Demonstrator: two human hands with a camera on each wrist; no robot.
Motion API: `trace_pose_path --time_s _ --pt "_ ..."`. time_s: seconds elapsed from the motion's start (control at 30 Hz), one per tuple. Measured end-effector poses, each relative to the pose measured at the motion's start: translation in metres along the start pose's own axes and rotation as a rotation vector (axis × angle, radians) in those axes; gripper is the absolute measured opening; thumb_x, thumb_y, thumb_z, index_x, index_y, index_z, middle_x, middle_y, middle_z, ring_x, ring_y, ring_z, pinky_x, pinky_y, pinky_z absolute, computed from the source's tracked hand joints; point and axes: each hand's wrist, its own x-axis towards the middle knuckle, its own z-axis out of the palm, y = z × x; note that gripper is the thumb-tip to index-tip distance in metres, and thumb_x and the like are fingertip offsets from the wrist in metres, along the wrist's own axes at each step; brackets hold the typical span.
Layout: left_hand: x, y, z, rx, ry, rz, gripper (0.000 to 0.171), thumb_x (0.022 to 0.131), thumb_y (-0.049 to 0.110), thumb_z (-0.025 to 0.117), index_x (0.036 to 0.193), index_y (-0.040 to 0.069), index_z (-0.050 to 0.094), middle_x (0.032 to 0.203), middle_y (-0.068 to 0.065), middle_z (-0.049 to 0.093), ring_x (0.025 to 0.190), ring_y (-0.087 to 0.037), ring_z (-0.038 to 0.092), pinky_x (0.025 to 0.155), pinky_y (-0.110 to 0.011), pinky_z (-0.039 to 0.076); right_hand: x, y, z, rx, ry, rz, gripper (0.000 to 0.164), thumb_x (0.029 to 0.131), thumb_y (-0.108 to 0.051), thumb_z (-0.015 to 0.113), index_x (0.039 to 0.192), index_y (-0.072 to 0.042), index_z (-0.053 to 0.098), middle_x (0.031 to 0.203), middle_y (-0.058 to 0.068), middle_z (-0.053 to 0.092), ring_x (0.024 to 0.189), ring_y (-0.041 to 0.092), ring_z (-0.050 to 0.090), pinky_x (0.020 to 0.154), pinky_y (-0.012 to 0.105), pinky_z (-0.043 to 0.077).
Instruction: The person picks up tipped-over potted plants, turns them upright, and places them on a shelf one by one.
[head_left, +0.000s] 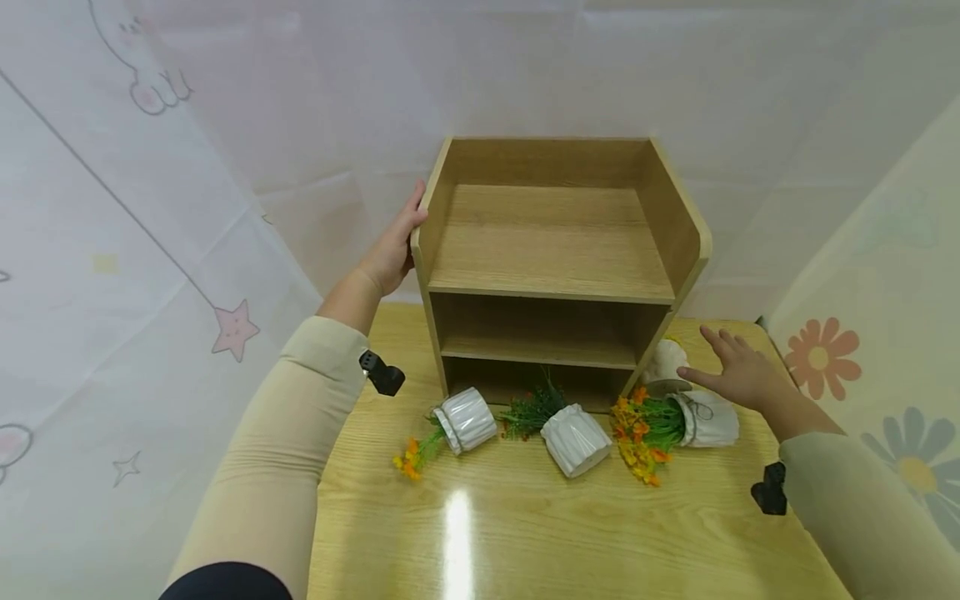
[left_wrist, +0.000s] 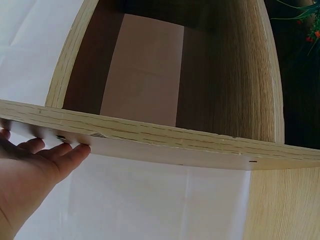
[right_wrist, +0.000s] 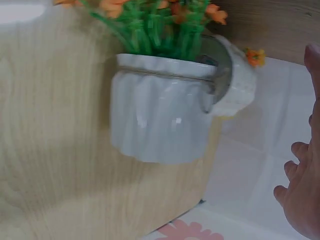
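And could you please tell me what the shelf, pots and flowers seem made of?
Shelf: likely wood or laminated board, satin; grain shows on faces and edges.
Pots: perhaps glazed ceramic, glossy; white sides catch highlights, though plastic is possible.
Flowers: possibly plastic or fabric, from their vivid colour; finish unclear.

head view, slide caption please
Left hand touching a wooden shelf, right hand open near potted plants lying on a table.

Pale sheeting [head_left: 337, 92] backs a wood-grain tabletop [head_left: 555, 533] with 1 bright reflection [head_left: 457, 546]; a pink star [head_left: 236, 330] is printed at left, a coral flower [head_left: 802, 354] and blue-gray flower [head_left: 917, 429] at right.
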Motion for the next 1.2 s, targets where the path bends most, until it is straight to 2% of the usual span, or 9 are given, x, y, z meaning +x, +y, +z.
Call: trace_pose_path --time_s 0.2,0.37,0.47,0.63,0.87,1.2 --pt "-0.001 -0.001 0.002 0.007 -0.013 0.01 0.066 0.099 0.034 0.026 0.156 0.044 -0.005 0.166 0.002 -0.003 0.132 -0.029 0.033 0.102 -0.04 0.034 -0.012 0.011 0.029 0.019 -0.045 -0.039 0.114 0.08 -0.057 0.071 0.156 0.001 0.009 0.15 0.046 0.01 0.133 0.067 0.011 0.096 0.081 0.018" --pt "-0.002 -0.004 0.0 0.012 -0.006 0.007 0.066 0.098 0.035 0.026 0.156 0.043 -0.005 0.165 0.001 -0.001 0.126 -0.027 0.036 0.096 -0.037 0.036 -0.019 0.015 0.048 0.004 -0.054 -0.086 0.115 0.071 -0.052 0.08 0.153 0.004 0.02 0.148 0.047 0.016 0.129 0.068 0.018 0.094 0.081 0.022" --pt "-0.002 -0.005 -0.002 0.018 0.003 0.007 0.067 0.097 0.035 0.026 0.156 0.044 -0.004 0.165 0.001 -0.001 0.123 -0.026 0.037 0.093 -0.035 0.037 -0.022 0.018 0.058 -0.018 -0.04 -0.115 0.116 0.067 -0.051 0.083 0.151 0.003 0.025 0.147 0.046 0.02 0.129 0.067 0.021 0.094 0.08 0.022" --pt "-0.003 -0.004 -0.002 0.017 0.018 0.01 0.067 0.096 0.034 0.027 0.156 0.042 -0.003 0.165 0.002 -0.001 0.121 -0.025 0.038 0.092 -0.035 0.037 -0.025 0.022 0.069 -0.032 -0.018 -0.119 0.115 0.063 -0.051 0.086 0.15 -0.006 0.027 0.148 0.043 0.022 0.131 0.064 0.022 0.096 0.08 0.018" --pt "-0.004 -0.004 -0.003 0.021 0.027 -0.003 0.066 0.097 0.035 0.027 0.155 0.045 -0.002 0.165 0.002 0.0 0.119 -0.024 0.038 0.092 -0.035 0.038 -0.028 0.025 0.079 -0.029 0.005 -0.123 0.115 0.062 -0.042 0.088 0.153 -0.011 0.024 0.148 0.043 0.023 0.131 0.064 0.021 0.098 0.079 0.016" --pt "-0.004 -0.006 -0.003 0.024 0.027 -0.001 0.066 0.097 0.036 0.027 0.155 0.046 -0.001 0.165 0.0 0.002 0.118 -0.024 0.04 0.091 -0.034 0.039 -0.026 0.032 0.097 -0.154 0.089 -0.131 0.121 0.057 -0.034 0.092 0.154 -0.013 0.024 0.147 0.038 0.03 0.13 0.06 0.027 0.101 0.076 0.021"
